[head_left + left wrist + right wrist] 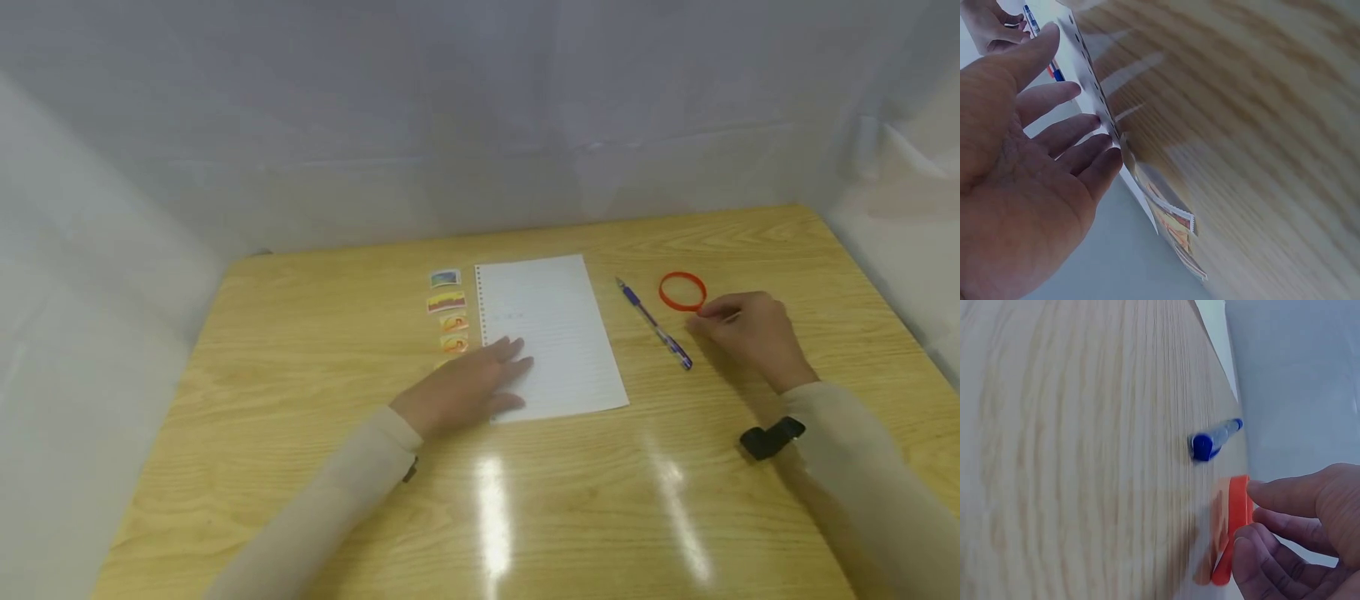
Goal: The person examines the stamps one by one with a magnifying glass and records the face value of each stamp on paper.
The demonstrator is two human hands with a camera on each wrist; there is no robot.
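My left hand [468,387] lies over the lower left edge of a lined, hole-punched sheet of paper [562,333], its fingers spread and nearly straight. In the left wrist view the fingertips are right at the punched edge. At the right, my right hand [753,333] pinches the near edge of a red ring-shaped band [703,290] between thumb and fingers. The right wrist view shows this band [1238,503] close over the tabletop. Between band and paper lies a blue pen [654,323] with a clear barrel.
Left of the paper, several stamps form a column, with a blue-green stamp [446,278] at the top and a yellow and red stamp [446,302] below it. Everything lies on a wooden table [315,350]. A pale curtain [480,125] hangs behind.
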